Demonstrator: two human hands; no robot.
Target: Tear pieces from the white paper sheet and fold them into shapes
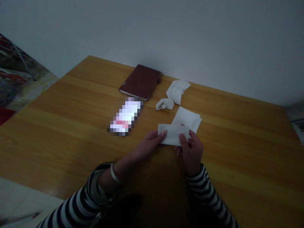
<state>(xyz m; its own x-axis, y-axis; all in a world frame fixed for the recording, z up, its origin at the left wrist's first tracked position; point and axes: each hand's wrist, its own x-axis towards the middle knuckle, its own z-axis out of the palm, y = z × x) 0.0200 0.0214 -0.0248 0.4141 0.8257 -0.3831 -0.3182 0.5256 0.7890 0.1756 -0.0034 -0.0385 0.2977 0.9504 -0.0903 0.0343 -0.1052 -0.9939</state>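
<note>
Between my hands is a folded sheet of lined paper (173, 135), held up above the table. My left hand (153, 141) pinches its left end, thumb on the front face. At the right end my right hand (192, 148) grips it with the thumb on the front and the fingers behind. Just behind the held sheet, more lined paper (187, 117) lies on the wood, partly covered by it. Farther back are a small crumpled piece of paper (165, 104) and a larger creased paper (177, 90).
A dark red-brown notebook (142, 80) lies closed near the wall. In front of it is a lit phone (125, 115), its screen blurred. Everything rests on a wooden table (71, 126) against a pale wall (190, 38). Clutter (16, 63) stands on the floor at the left.
</note>
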